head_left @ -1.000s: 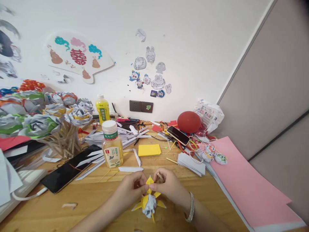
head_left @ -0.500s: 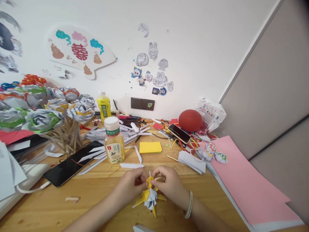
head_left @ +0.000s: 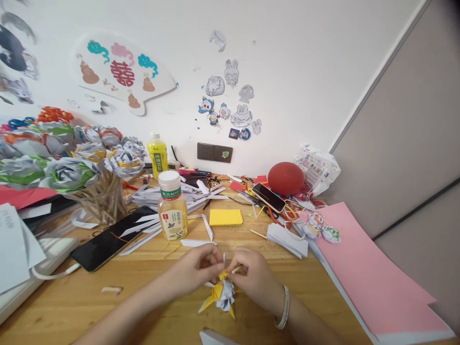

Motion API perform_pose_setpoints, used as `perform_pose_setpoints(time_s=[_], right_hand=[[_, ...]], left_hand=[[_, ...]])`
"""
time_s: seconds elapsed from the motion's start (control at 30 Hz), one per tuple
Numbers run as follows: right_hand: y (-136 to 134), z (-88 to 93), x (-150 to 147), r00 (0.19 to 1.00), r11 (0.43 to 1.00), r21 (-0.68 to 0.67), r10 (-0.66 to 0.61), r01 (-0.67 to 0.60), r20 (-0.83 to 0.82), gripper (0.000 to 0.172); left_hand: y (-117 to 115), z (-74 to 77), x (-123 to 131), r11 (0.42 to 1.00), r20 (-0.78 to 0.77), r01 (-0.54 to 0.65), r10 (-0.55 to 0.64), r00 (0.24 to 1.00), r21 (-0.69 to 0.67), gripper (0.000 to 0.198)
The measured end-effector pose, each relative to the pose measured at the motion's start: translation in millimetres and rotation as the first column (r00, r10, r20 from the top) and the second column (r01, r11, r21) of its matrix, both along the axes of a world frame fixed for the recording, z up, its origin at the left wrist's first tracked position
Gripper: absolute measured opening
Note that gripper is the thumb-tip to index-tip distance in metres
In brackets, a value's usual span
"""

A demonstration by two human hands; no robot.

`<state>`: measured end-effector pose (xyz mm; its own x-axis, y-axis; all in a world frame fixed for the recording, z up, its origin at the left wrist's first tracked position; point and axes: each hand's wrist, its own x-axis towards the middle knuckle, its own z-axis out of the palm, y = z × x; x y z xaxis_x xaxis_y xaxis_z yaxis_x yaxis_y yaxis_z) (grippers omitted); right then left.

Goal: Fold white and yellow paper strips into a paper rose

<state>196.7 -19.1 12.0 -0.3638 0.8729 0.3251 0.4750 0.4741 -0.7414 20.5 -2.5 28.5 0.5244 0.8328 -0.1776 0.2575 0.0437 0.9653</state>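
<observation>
Low in the middle of the view is a folded paper flower [head_left: 226, 293] with white inner folds and pointed yellow petals. My left hand [head_left: 196, 269] pinches the yellow paper at its far end between thumb and fingers. From the other side my right hand [head_left: 257, 275], with a bracelet on the wrist, closes its fingertips on the same end of the flower. A pale stick-like piece [head_left: 236, 269] shows between the right fingers; its other end is hidden. A thin white paper tip [head_left: 224, 259] pokes up between both hands.
Ahead lie a stack of yellow paper [head_left: 225, 217] and white slips [head_left: 287, 240]. A drink bottle [head_left: 172, 211] and a black phone [head_left: 111, 244] are to the left, beside paper flowers on sticks [head_left: 72, 167]. Pink sheets [head_left: 362, 268] cover the right. A white paper piece [head_left: 215, 338] lies nearest me.
The paper flower has turned a little between my hands, and its right-hand petal is now largely hidden. My left fingers have shifted on the yellow end. The camera view has moved slightly.
</observation>
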Motion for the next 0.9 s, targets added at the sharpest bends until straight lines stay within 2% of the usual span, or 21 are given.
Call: perform_pose_setpoints(time_s=[0.1,0.23,0.3,0.43,0.53,0.63,0.73,0.9], right_hand=[[0,-1.8,0,0.999,0.999,0.016,0.029,-0.029,-0.033,0.02],[-2,-2.2,-2,0.999,0.999,-0.015,0.038,-0.038,-0.005,0.021],[-3,-3.1,-3,0.999,0.999,0.016,0.047,-0.047,0.026,0.018],[-4,-7.5,-3,0.994,0.974,0.209,0.068,-0.085,0.088,0.009],[-6,-9.5,-4,0.99,0.924,0.369,0.061,-0.103,0.125,0.019],[-8,-7.2,-6,0.983,0.875,0.466,0.052,-0.131,0.178,0.029],[-10,-0.3,-4,0.972,0.882,0.431,0.107,-0.191,0.211,0.032],[-8,11.3,0,0.969,0.954,0.207,0.184,-0.216,0.163,0.044]], left_hand=[[3,-0.9,-3,0.99,0.052,0.008,-0.001,0.999,-0.138,0.046],[6,-10.6,-1,0.995,-0.017,0.019,-0.021,1.0,-0.101,0.048],[7,-16.6,1,0.997,-0.007,-0.008,0.007,1.0,-0.072,0.046],[9,-25.5,4,0.997,0.01,-0.076,0.076,0.997,-0.026,0.044],[9,-27.3,5,0.993,0.01,-0.115,0.115,0.993,-0.003,0.04],[8,-26.5,5,0.991,0.003,-0.135,0.135,0.991,0.007,0.037],[6,-25.8,5,0.991,0.0,-0.133,0.133,0.991,0.01,0.035],[5,-24.5,5,0.992,0.011,-0.129,0.129,0.992,0.011,0.035]])
